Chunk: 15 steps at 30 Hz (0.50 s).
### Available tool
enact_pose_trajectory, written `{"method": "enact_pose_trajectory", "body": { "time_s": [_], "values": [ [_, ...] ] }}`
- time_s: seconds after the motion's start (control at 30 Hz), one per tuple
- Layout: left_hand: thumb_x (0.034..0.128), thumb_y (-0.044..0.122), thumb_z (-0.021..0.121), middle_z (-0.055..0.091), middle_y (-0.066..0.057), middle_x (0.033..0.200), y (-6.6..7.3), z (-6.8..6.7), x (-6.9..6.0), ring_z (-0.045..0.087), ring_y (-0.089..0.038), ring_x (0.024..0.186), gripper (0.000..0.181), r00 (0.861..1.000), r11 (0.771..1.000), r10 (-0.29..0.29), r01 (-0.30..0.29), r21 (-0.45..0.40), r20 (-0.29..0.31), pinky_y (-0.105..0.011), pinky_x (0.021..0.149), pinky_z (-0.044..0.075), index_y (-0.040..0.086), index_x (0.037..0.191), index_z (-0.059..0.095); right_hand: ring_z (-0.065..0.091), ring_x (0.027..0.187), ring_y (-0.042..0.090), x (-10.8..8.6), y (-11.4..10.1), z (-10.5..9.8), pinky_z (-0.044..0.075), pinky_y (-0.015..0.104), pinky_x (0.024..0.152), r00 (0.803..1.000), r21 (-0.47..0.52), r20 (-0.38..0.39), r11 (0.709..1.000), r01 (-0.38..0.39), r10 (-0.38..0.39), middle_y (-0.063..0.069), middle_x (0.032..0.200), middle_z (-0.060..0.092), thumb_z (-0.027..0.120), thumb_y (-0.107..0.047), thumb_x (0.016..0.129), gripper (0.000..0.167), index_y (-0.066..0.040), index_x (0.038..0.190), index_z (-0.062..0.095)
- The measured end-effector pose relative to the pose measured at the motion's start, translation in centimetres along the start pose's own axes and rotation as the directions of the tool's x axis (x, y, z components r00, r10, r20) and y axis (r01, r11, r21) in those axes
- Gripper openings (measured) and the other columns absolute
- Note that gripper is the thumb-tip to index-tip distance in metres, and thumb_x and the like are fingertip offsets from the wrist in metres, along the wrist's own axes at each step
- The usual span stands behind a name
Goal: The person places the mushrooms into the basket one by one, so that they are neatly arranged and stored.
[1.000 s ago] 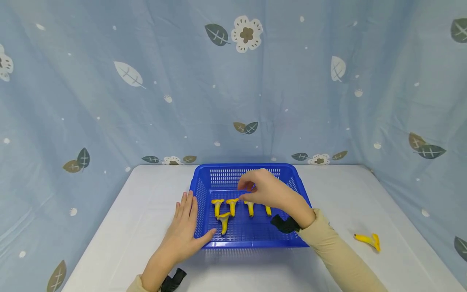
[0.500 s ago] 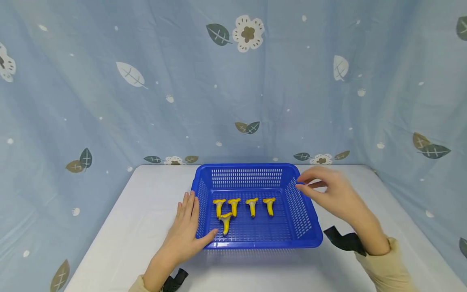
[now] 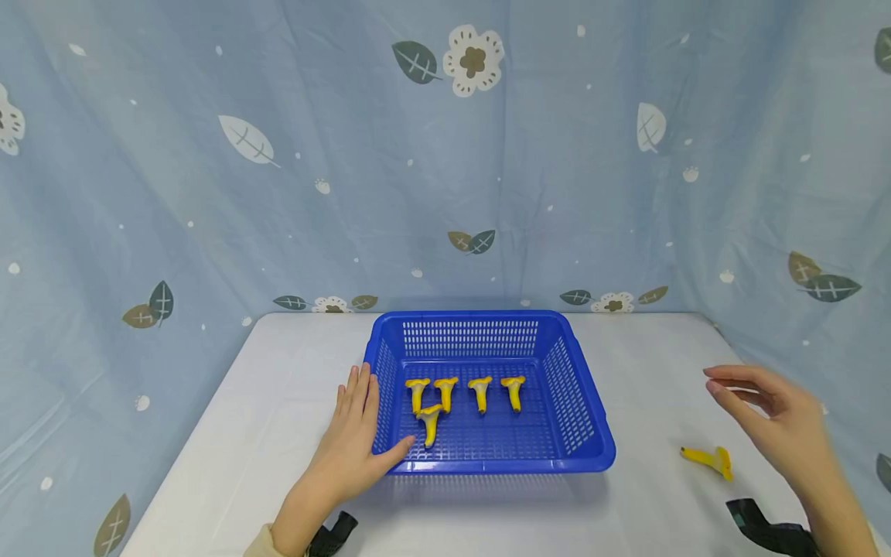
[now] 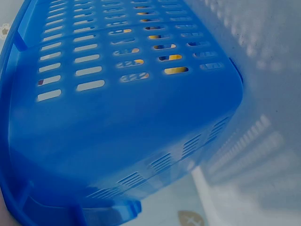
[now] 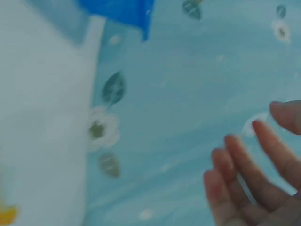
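Observation:
A blue plastic basket [image 3: 480, 466] with slotted walls stands on the white table. Several yellow toy mushrooms lie inside it: a row along the middle and one mushroom [image 3: 429, 425] lower at the left. My left hand [image 3: 351, 433] rests on the basket's left rim with straight fingers, the thumb at the front corner. My right hand [image 3: 783, 422] is above the table's right side, fingers loosely bent and holding nothing. Just left of it and below, a single yellow mushroom [image 3: 708, 460] lies on the table. In the left wrist view the basket wall [image 4: 117, 122] fills most of the picture.
The white tabletop [image 3: 487, 518] extends on both sides of the basket. A blue curtain [image 3: 348, 216] with leaf and flower prints hangs behind and along the sides of the table.
My right hand has moved right from above the basket, past its right rim, to near the mushroom on the table. The left hand stays on the left rim.

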State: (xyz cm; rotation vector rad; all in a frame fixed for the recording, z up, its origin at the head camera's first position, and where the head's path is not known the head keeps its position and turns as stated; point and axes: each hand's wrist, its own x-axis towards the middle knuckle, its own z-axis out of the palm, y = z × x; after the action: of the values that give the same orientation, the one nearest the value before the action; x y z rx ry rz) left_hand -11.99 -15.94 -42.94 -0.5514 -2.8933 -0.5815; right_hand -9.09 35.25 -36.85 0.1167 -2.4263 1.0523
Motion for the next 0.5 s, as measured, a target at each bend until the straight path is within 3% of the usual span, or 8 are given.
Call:
{"method": "enact_pose_trajectory", "body": {
  "time_s": [0.07, 0.13, 0.23, 0.3, 0.37, 0.5],
  "values": [
    [0.0887, 0.061, 0.061, 0.000, -0.024, 0.163, 0.0, 0.0, 0.0, -0.009, -0.035, 0.150, 0.106, 1.000, 1.000, 0.005, -0.005, 0.001, -0.003, -0.058, 0.119, 0.007, -0.010, 0.154, 0.016, 0.053, 0.085, -0.015, -1.1, 1.6, -0.2, 0.042, 0.002, 0.070, 0.992, -0.075, -0.015, 0.989, -0.126, 0.125, -0.029, 0.098, 0.057, 0.069, -0.010, 0.093, 0.025, 0.004, 0.113, 0.066],
    [0.0890, 0.060, 0.061, 0.000, -0.024, 0.163, 0.1, -0.1, 0.0, -0.009, -0.035, 0.150, 0.106, 1.000, 1.000, 0.009, -0.009, 0.003, -0.006, -0.059, 0.119, 0.008, -0.010, 0.154, 0.016, 0.044, 0.080, -0.021, -2.0, 3.1, -0.4, 0.040, 0.002, 0.062, 0.963, -0.154, -0.011, 0.952, -0.266, 0.268, -0.017, 0.103, 0.062, 0.067, -0.022, 0.096, 0.035, 0.005, 0.117, 0.063],
    [0.0892, 0.060, 0.061, 0.000, -0.024, 0.163, 0.1, -0.1, 0.0, -0.009, -0.036, 0.150, 0.106, 1.000, 1.000, 0.013, -0.013, 0.003, -0.007, -0.060, 0.118, 0.009, -0.010, 0.154, 0.016, 0.057, 0.087, 0.001, -3.2, 5.3, -0.4, 0.051, 0.019, 0.064, 0.887, -0.220, 0.012, 0.867, -0.447, 0.461, 0.014, 0.117, 0.063, 0.063, -0.034, 0.097, 0.052, 0.008, 0.126, 0.056],
    [0.0892, 0.061, 0.060, 0.000, -0.025, 0.163, 0.1, 0.0, 0.0, -0.009, -0.036, 0.150, 0.106, 1.000, 1.000, 0.014, -0.014, 0.003, -0.007, -0.060, 0.118, 0.009, -0.010, 0.154, 0.016, 0.062, 0.096, 0.024, -3.7, 6.5, -0.3, 0.056, 0.035, 0.068, 0.830, -0.259, 0.050, 0.810, -0.526, 0.555, 0.035, 0.129, 0.052, 0.061, -0.041, 0.097, 0.062, 0.010, 0.133, 0.050],
    [0.0887, 0.061, 0.061, 0.001, -0.025, 0.163, 0.1, 0.0, 0.0, -0.008, -0.036, 0.150, 0.106, 1.000, 1.000, 0.015, -0.015, 0.000, -0.007, -0.060, 0.118, 0.009, -0.011, 0.153, 0.016, 0.054, 0.106, 0.050, -4.2, 7.6, -0.2, 0.056, 0.048, 0.070, 0.773, -0.292, 0.100, 0.761, -0.579, 0.626, 0.037, 0.131, 0.049, 0.059, -0.048, 0.096, 0.072, 0.010, 0.137, 0.045],
    [0.0883, 0.061, 0.062, 0.000, -0.024, 0.163, 0.1, 0.0, -0.1, -0.009, -0.035, 0.151, 0.107, 1.000, 1.000, 0.010, -0.010, -0.002, -0.006, -0.059, 0.119, 0.008, -0.010, 0.154, 0.016, 0.057, 0.109, 0.051, -4.8, 9.0, -0.4, 0.058, 0.042, 0.071, 0.710, -0.373, 0.276, 0.753, -0.541, 0.647, 0.038, 0.127, 0.052, 0.058, -0.056, 0.094, 0.085, 0.015, 0.137, 0.040]
  ]
}}
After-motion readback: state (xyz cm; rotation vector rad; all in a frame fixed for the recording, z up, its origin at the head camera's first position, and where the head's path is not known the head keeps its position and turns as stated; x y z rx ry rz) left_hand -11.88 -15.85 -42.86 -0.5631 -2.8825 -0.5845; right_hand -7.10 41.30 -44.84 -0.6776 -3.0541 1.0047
